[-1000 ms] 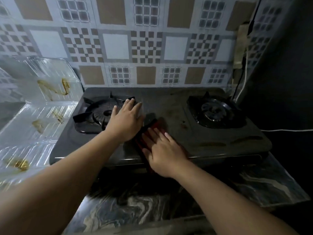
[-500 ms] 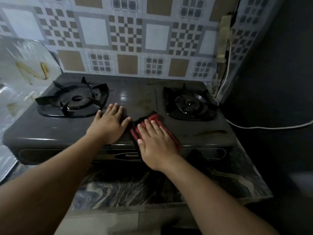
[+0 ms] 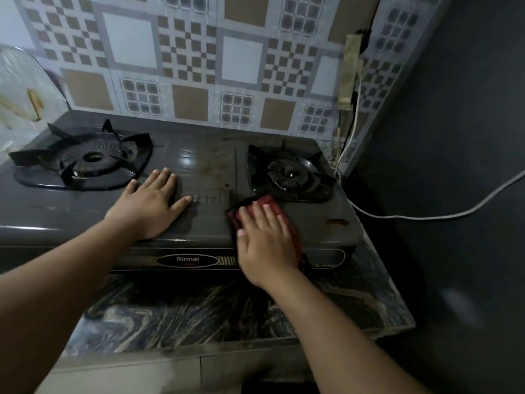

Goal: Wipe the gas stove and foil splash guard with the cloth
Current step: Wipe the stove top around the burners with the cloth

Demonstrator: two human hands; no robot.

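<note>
A dark two-burner gas stove (image 3: 204, 166) stands on a marbled counter. My right hand (image 3: 265, 240) lies flat with straight fingers on a red cloth (image 3: 268, 201), pressing it onto the stove top just in front of the right burner (image 3: 288, 173). Most of the cloth is hidden under that hand. My left hand (image 3: 150, 206) rests flat on the stove's middle, to the right of the left burner (image 3: 85, 160). The foil splash guard (image 3: 20, 89), with brown stains, stands at the far left edge.
A patterned tile wall (image 3: 241, 61) runs behind the stove. A white cable (image 3: 426, 214) trails from the wall corner across the right side. The marbled counter (image 3: 227, 314) extends in front of the stove. A brown stain (image 3: 336, 221) marks the stove's right front.
My right hand slid the red cloth rightwards from the stove's middle to the front of the right burner. The view shifted right and closer; my left hand stayed flat on the stove.
</note>
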